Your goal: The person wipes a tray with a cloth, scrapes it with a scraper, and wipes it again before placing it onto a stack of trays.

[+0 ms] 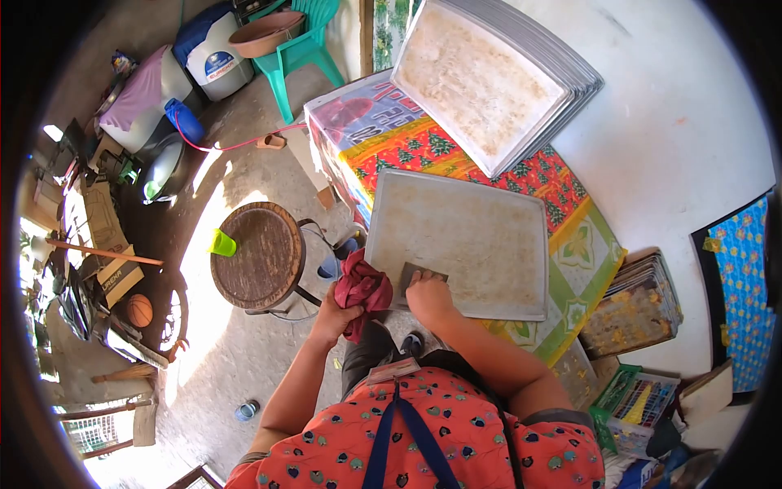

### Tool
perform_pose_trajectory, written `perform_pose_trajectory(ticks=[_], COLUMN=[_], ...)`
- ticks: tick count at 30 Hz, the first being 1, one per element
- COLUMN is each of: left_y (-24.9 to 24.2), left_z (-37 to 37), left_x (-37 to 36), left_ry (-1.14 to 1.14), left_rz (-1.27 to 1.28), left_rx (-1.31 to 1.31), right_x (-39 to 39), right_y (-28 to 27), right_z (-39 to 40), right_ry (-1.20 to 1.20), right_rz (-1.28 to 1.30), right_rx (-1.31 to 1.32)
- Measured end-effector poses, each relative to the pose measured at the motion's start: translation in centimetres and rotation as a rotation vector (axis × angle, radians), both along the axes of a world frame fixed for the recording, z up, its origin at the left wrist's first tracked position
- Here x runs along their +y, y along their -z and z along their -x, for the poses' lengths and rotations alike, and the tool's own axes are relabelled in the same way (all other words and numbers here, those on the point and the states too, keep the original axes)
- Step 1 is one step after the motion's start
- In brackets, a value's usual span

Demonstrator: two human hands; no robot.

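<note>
Head view: a soft, limp red cloth [362, 289] is bunched in the left hand [336, 316], fingers closed on it. A flat scraper [419, 277] is pressed under the right hand [429, 297] at the near edge of a stiff metal tray [481, 236], probably light, best gripped by its rim. Behind it, a stack of trays [521, 81] is leaned on the wall.

A crusted grey baking tray [472, 236] lies flat, scraper [417, 277] resting on its near edge.

The person wears a short-sleeved red shirt [456, 432] scattered with small dark and pale heart-like shapes, a dark blue lanyard [403, 432] running down the shirt's middle from a pale badge [393, 372] at its upper edge, dark shorts [366, 350] beyond the badge, both forearms bare.
</note>
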State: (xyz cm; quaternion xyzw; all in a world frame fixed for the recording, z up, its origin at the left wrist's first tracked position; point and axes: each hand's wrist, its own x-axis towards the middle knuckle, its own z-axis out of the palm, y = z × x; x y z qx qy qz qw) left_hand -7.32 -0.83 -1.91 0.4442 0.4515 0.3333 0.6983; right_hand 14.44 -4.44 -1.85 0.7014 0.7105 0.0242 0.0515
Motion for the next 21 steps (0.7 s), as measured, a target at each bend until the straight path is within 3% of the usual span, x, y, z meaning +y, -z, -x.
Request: perform_pose_trajectory(ticks=[6,9,16,19,21], left_y=[-0.2,-0.3,0.0,-0.1,-0.2], left_z=[0.0,0.0,-0.2,-0.3,-0.4], left_x=[0.0,-0.1,-0.1,0.0,-0.1], left_ry=[-0.001,-0.004,-0.013,-0.012,-0.017], left_rz=[-0.003,-0.004,0.003,0.009,0.009], left_rx=[0.033,0.041,0.032,0.042,0.025], right_x=[2.9,3.3,-0.8,0.3,0.8], right_y=[1.3,2.7,-0.5,-0.4,-1.3], right_z=[-4.0,-4.8,0.4,-0.8,-2.1], right_ry=[0.079,0.072,-0.086,-0.004,-0.055], right_rz=[-0.023,0.128,-0.074,0.027,-0.016], right_rx=[-0.040,-0.007,-0.111,0.118,0.104])
